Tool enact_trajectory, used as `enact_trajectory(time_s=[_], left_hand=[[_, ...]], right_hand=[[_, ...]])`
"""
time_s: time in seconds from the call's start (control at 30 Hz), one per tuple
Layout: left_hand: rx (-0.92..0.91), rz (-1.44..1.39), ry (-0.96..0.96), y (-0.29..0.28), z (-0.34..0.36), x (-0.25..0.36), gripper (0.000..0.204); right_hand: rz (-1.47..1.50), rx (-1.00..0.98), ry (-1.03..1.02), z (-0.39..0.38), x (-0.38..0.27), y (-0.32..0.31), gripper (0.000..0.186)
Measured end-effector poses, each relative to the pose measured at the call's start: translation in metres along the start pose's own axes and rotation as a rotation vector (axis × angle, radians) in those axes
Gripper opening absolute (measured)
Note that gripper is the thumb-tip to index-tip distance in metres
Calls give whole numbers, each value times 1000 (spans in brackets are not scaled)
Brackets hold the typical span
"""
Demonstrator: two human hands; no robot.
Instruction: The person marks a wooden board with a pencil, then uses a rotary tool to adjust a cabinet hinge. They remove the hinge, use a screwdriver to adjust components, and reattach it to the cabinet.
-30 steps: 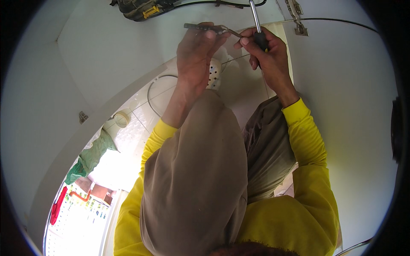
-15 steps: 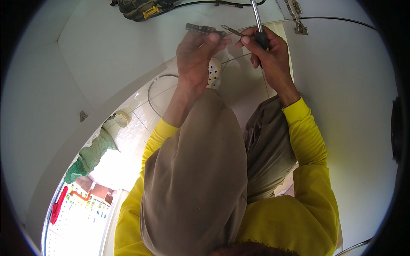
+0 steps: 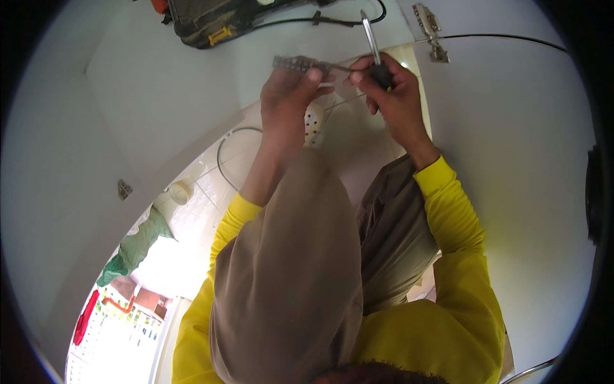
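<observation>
My left hand [image 3: 281, 99] pinches a short dark strip [image 3: 293, 63] with pale spots between thumb and fingers; its exact kind is too blurred to tell. Between the thumb and forefinger of my right hand [image 3: 400, 96] is a thin brownish rod [image 3: 343, 68], whose tip meets the right end of the strip. Also held in that hand is a screwdriver [image 3: 371, 40], its dark handle lying in the palm and its metal shaft pointing up and away. Both hands are in front of my bent knees, above the tiled floor.
A black case [image 3: 211, 19] with a yellow latch and a black cable lies beyond my hands on a white surface. White panels with metal hinges [image 3: 439, 52] rise on both sides. On the floor at left are a grey hose [image 3: 219, 153], a tape roll [image 3: 180, 192] and green cloth [image 3: 144, 240].
The rod's looped tip was apart from the strip and now reaches its end. Both hands sit slightly lower and further left in view; more of the case and the screwdriver's tip show.
</observation>
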State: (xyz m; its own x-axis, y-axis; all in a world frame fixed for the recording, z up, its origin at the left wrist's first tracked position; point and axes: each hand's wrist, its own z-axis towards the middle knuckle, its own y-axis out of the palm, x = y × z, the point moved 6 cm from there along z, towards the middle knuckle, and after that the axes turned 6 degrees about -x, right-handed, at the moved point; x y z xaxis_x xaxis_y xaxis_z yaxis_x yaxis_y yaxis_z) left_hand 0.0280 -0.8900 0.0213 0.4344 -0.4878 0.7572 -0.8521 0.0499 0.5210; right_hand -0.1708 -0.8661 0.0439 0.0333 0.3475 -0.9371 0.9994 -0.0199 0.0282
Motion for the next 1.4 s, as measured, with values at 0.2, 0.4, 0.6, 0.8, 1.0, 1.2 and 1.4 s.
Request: enact_trajectory(time_s=[0.2, 0.4, 0.6, 0.8, 1.0, 1.2, 1.4], left_hand=[[-14, -3, -10, 3, 1, 0, 34], [-34, -15, -9, 3, 1, 0, 38], [-63, 1, -8, 0, 2, -3, 30], [-101, 12, -11, 4, 1, -1, 34], [-145, 2, -12, 6, 1, -2, 37], [-164, -4, -17, 9, 1, -3, 39], [-193, -1, -14, 10, 3, -5, 42]], right_hand=[[3, 19, 11, 0, -6, 1, 16], [-14, 24, 10, 0, -5, 0, 19], [-53, 16, 16, 1, -3, 1, 19], [-61, 14, 15, 1, -4, 1, 21], [-45, 8, 4, 2, -3, 3, 23], [-58, -1, 3, 3, 1, 2, 23], [-69, -1, 0, 3, -4, 3, 22]])
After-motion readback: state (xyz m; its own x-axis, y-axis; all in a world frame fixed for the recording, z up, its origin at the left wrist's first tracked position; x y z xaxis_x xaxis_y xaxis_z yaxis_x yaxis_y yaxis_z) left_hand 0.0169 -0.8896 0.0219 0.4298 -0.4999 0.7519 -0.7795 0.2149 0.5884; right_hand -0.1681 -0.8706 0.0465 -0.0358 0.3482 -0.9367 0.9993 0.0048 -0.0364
